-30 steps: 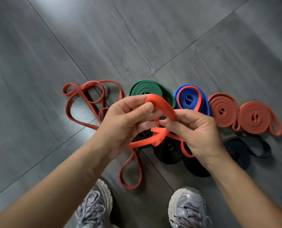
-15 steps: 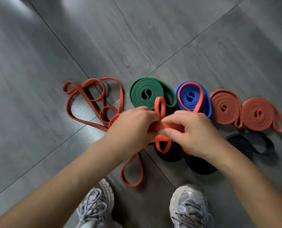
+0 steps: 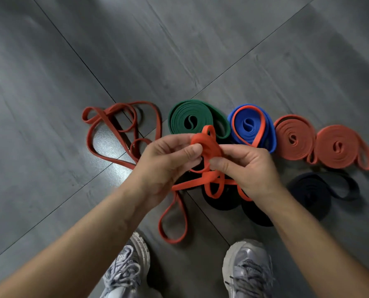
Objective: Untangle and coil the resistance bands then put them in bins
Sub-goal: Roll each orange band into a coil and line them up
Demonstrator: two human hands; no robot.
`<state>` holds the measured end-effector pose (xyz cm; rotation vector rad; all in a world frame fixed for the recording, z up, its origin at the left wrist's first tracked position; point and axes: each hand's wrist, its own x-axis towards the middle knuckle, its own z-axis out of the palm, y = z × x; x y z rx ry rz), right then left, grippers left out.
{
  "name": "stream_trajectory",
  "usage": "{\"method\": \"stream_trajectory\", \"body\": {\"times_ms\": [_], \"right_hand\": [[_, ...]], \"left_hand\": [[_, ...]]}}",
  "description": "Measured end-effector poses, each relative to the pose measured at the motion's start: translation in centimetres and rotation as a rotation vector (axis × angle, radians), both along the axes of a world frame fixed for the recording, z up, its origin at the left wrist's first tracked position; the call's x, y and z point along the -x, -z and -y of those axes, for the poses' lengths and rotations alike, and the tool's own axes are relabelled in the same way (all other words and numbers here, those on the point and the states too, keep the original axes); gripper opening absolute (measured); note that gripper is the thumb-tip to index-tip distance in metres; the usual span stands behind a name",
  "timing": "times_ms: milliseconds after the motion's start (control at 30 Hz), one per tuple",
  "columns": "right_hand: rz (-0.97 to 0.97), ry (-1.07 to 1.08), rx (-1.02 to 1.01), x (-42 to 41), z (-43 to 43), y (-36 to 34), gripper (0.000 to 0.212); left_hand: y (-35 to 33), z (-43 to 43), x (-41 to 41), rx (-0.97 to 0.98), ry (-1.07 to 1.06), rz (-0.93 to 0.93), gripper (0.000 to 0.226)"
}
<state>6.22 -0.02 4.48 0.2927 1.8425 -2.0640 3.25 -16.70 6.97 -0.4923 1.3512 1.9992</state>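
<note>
Hands (image 3: 164, 162) pinching orange band (image 3: 209, 147), looped over blue coil (image 3: 249, 125) (black coils (image 3: 222, 201) beneath)

Setting: indoors, seen at floor level. The floor (image 3: 179, 50) is large grey tiles with a wood-grain print, split by thin dark joints (image 3: 88, 67) that run diagonally. One tile carries a soft glare. Resistance bands lie directly on the tiles: a green coil (image 3: 190, 119), a blue coil (image 3: 250, 125), two orange coils (image 3: 293, 136), dark coils (image 3: 312, 190) and a loose red band (image 3: 119, 130). Grey lace-up sneakers (image 3: 248, 269) stand at the bottom edge. This fits an exercise space; whether gym or home room cannot be told.
</note>
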Motion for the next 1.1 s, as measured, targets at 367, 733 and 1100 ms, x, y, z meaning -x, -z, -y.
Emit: {"method": "stream_trajectory", "body": {"times_ms": [367, 733, 1100], "right_hand": [[-0.131, -0.391, -0.592, 0.0, -1.4, -0.4, 0.012], [-0.036, -0.165, -0.206, 0.3, -1.2, -2.1, 0.023], [-0.059, -0.163, -0.312, -0.5, -0.7, -0.8, 0.01]], "left_hand": [[0.4, 1.0, -0.3, 0.935, 0.755, -0.907, 0.034], [-0.4, 0.8, -0.3, 0.422, 0.286, -0.428, 0.017], [-0.4, 0.6, -0.6, 0.626, 0.496, -0.495, 0.032]]}}
